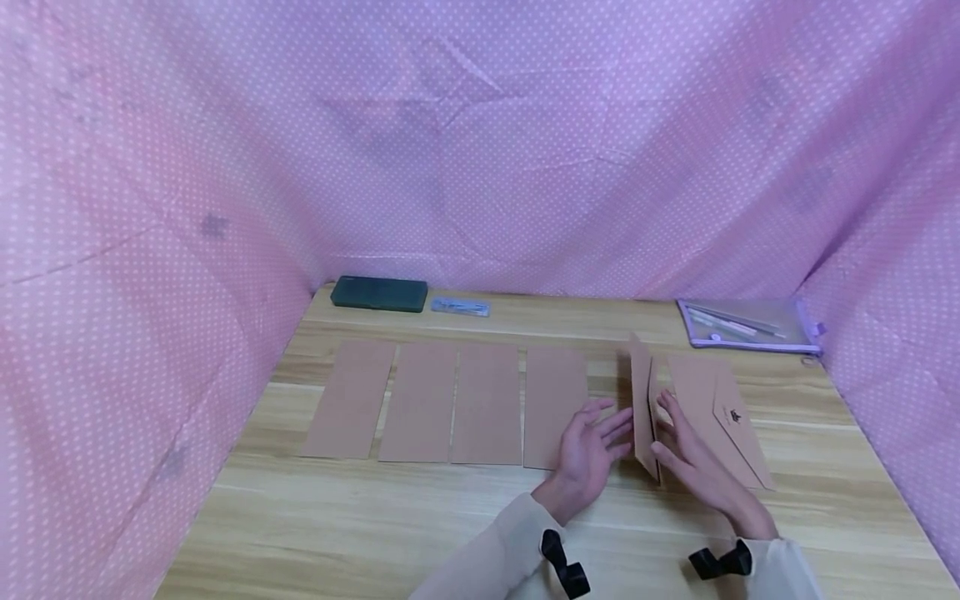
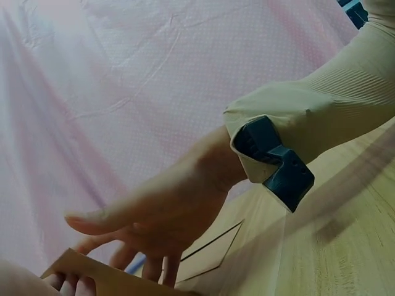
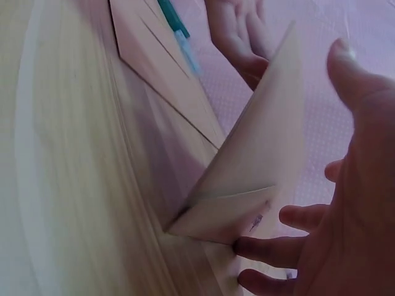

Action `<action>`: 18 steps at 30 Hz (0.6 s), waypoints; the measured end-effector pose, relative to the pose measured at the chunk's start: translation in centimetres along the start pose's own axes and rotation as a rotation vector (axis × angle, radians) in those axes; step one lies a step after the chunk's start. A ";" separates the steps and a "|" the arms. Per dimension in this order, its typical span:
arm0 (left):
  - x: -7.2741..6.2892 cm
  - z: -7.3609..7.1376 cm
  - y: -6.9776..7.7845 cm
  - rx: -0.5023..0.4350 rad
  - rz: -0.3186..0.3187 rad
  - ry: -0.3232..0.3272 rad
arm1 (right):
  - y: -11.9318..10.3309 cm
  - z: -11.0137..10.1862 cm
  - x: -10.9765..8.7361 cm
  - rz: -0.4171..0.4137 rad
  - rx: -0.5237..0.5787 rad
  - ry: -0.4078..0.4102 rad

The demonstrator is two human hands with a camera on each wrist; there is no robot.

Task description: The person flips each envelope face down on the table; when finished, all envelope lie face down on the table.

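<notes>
Standing on edge right of the frame's centre, a brown paper envelope with a pointed flap (image 1: 641, 404) rises from a pale wood-grained desk (image 1: 337, 517) between a person's two hands; whether it is one envelope or two together cannot be told. The left hand (image 1: 585, 454), palm turned up and fingers spread, meets its near face with the fingertips. The right hand (image 1: 697, 462) faces it from the other side, fingers extended and thumb apart; in the right wrist view a fingertip appears to touch its lower edge. Neither hand pinches it. To the left, four plain brown paper rectangles (image 1: 486, 404) lie side by side; to the right, a brown envelope with a black printed mark (image 1: 708, 400) lies flat. At the upper right rests a clear pouch with lavender trim (image 1: 738, 343). The step in hand seems to be turning or squaring the upright paper. The next move probably calls for steady support on both faces, then a controlled lowering beside the row, without disturbing its neighbours.
</notes>
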State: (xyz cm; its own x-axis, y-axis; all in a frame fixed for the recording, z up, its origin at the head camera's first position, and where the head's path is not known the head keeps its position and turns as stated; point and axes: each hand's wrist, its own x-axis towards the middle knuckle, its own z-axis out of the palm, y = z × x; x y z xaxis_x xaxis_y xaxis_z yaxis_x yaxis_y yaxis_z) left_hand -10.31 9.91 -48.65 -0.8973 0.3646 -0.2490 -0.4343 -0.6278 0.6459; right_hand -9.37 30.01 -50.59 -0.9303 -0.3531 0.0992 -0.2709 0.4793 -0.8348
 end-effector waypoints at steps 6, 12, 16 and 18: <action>-0.3 0.6 0.1 0.023 0.022 -0.045 | -0.4 0.5 0.2 -0.047 0.082 -0.019; -0.4 0.7 -0.4 0.052 0.022 -0.055 | -0.7 0.7 0.1 -0.063 0.086 -0.010; -0.2 0.6 -1.1 0.080 0.012 -0.052 | -0.9 0.8 -0.1 -0.029 0.086 -0.008; -0.2 0.5 -1.4 0.095 0.002 -0.049 | -0.9 0.8 -0.2 -0.010 0.096 -0.011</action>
State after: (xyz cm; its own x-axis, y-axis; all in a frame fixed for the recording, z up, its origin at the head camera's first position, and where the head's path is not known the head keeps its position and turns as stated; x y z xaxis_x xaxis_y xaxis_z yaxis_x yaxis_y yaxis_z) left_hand -9.50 11.07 -49.21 -0.8923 0.3978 -0.2135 -0.4208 -0.5615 0.7125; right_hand -8.77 29.00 -50.25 -0.9248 -0.3664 0.1025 -0.2547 0.3962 -0.8821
